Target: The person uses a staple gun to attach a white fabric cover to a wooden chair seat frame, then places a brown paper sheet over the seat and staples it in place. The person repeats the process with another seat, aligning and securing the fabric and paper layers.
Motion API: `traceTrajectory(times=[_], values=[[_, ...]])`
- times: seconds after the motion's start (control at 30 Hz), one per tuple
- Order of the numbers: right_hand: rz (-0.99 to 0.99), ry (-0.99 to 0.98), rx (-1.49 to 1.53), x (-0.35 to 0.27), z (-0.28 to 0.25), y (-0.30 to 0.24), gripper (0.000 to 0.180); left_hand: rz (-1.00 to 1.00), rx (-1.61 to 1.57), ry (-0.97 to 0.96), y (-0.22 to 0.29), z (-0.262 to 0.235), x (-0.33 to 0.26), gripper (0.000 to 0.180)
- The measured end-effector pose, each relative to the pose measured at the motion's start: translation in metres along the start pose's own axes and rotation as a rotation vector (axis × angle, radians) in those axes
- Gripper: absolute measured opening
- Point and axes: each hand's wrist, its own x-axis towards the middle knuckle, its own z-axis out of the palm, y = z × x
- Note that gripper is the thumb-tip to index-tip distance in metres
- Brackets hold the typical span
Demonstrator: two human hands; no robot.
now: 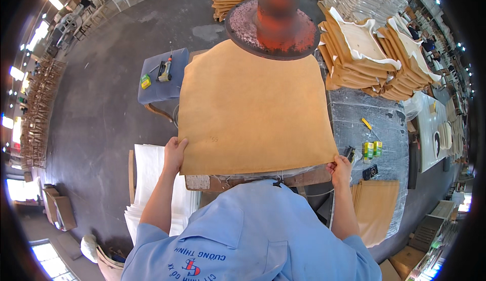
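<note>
Clad in a blue shirt (pixel 248 225), pinching a brown sheet (pixel 253 114) near its front corners, over a wooden table (pixel 228 184), with left hand (pixel 175 154) and right hand (pixel 341 170). Could crease or skew from uneven pulling; could snag, if raised, under the round disc (pixel 247 32).

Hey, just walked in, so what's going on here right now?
Someone in a light blue shirt holds a large tan sheet by its near corners, one in the left hand, the other in the right hand. The sheet is spread out in front. A handheld tool rests on the blue padded seat to the left.
</note>
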Motion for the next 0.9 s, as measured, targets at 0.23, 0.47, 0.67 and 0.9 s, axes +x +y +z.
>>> traceTrajectory(times=[0.23, 0.47, 0.67, 0.9], values=[[0.025, -0.054, -0.009, -0.020, -0.011, 0.018, 0.012, 0.060, -0.184, 0.042, -0.032, -0.011, -0.009, 0.021], [0.041, -0.067, -0.015, -0.024, -0.018, 0.029, 0.012, 0.081, -0.174, 0.109, -0.049, -0.007, -0.012, 0.028], [0.058, -0.043, -0.029, -0.028, -0.019, 0.030, 0.011, 0.097, -0.269, 0.116, -0.059, -0.003, -0.009, 0.032], [0.081, -0.040, -0.035, -0.031, -0.013, 0.030, 0.009, 0.106, 0.053, 0.192, -0.049, -0.011, -0.012, 0.027]])
